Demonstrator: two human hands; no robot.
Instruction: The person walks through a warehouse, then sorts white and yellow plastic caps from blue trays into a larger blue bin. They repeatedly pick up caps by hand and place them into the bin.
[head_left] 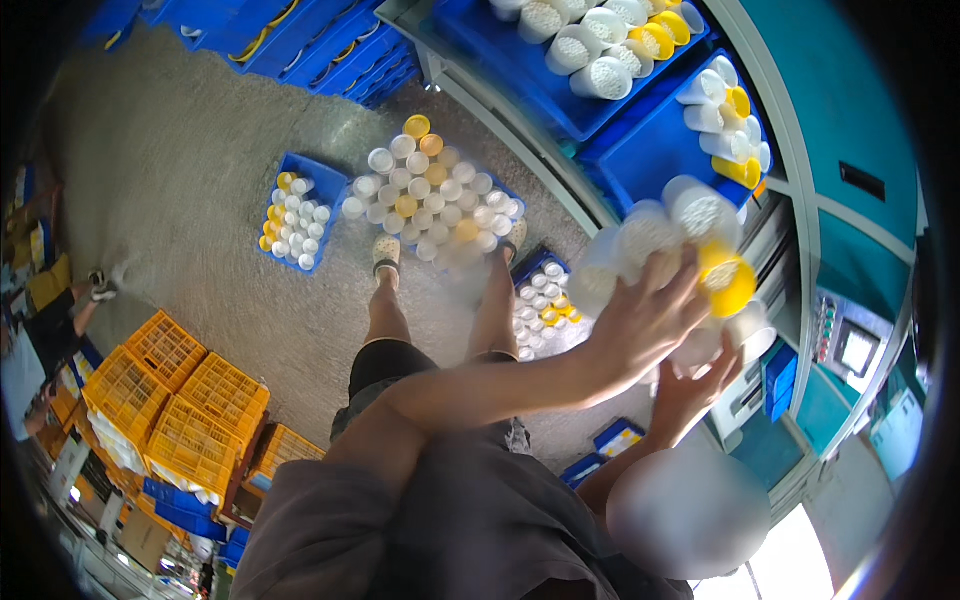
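Note:
Between my two hands is a cluster of several white cups [704,212] with one yellow cup [727,279], blurred by motion. White grains appear to fill some of them. My left hand [655,305] reaches across and curls its fingers over the near side of the cluster. My right hand [697,388] grips the cluster from below, its fingers partly hidden by the cups. Just beyond lies a blue tray [640,170] on the machine's shelf, with white and yellow cups [725,125] lying in it on their sides.
Another blue tray [530,60] of cups lies farther back. By my feet are a large group of cups [425,195] and a smaller blue crate [322,180]. Orange crates [205,400] stack at left, where another person [55,335] stands. A control panel [850,340] is at right.

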